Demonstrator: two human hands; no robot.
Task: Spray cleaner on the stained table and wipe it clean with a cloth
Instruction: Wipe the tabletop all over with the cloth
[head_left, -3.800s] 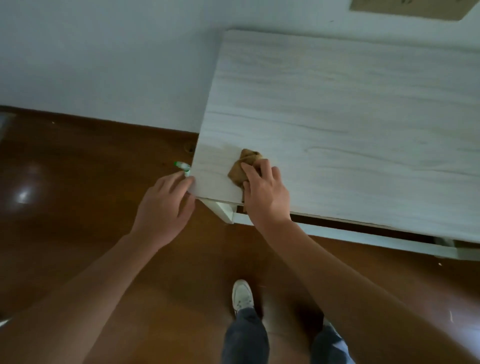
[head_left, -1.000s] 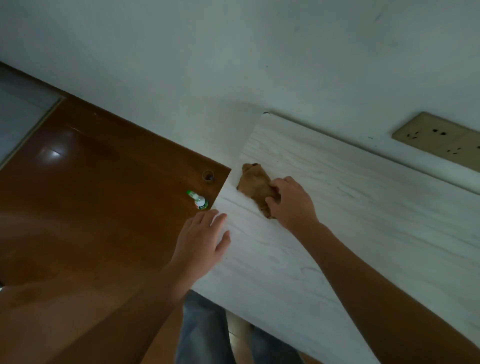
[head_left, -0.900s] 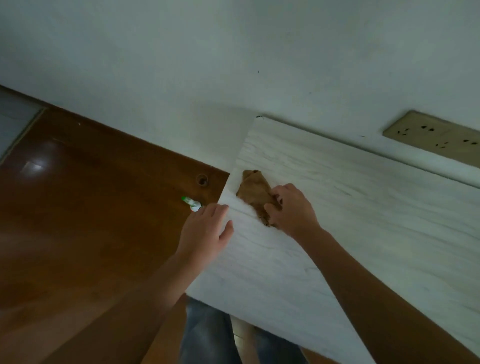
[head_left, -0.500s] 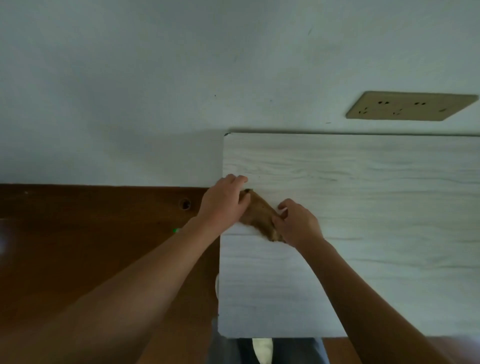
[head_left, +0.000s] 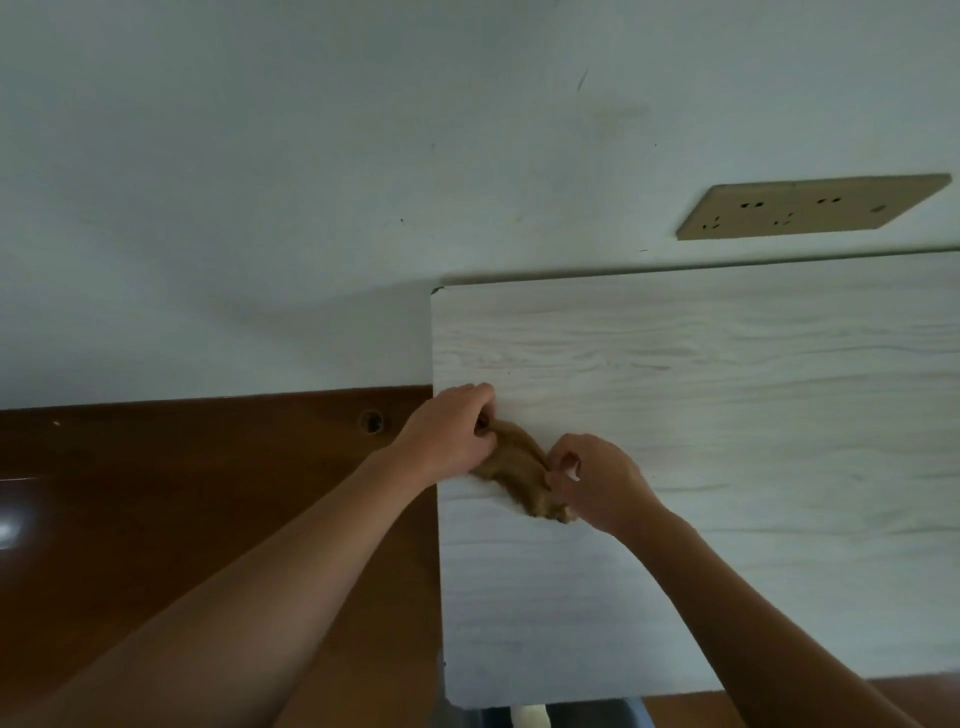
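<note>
Both hands gathering brown cloth (head_left: 514, 465) at bench (head_left: 727, 441) left edge. Left hand (head_left: 447, 441) fingers pinching far end, right hand (head_left: 597, 480) fingers pinching near end. Risk: bunched cloth slipping off edge to floor (head_left: 156, 493).

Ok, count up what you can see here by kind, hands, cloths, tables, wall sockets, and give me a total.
Hands: 2, the left hand and the right hand, both gripping the cloth.
Cloths: 1, the brown cloth on the table.
Tables: 1, the pale wood-grain table.
Wall socket plates: 1, the tan socket plate.
Total: 5.
</note>
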